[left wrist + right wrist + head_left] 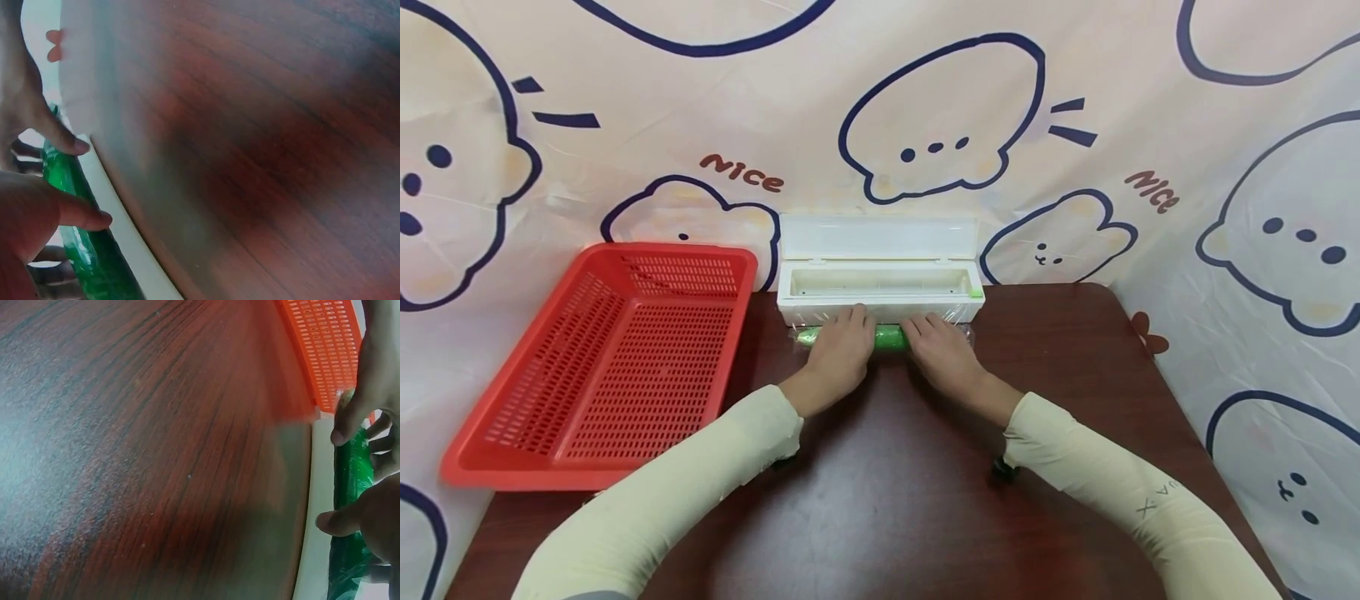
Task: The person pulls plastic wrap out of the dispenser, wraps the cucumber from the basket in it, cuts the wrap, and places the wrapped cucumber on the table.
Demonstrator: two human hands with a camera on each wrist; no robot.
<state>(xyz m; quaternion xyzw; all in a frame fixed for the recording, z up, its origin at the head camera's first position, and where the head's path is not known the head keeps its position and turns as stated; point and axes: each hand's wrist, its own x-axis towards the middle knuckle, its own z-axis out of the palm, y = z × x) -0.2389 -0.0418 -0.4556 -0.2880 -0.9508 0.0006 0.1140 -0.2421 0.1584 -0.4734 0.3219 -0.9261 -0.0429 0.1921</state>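
A long green cucumber (891,337) lies crosswise in front of the white cling film box (880,314), with clear film (958,315) around it and stretching up to the box's front edge. Toward its left end, my left hand (842,350) holds it, fingers over the far side. My right hand (947,357) grips it farther right, a short gap from the left. In the left wrist view both thumbs lie along the near side of the cucumber (94,256). The right wrist view has wrinkled, shiny film on the cucumber (353,469). The fingertips are partly hidden.
The box's lid (880,237) stands raised against the patterned cloth wall. A small green piece (976,292) sits at the box's right end. To the left stands a red perforated basket (722,367). Everything rests on a dark brown table (880,500).
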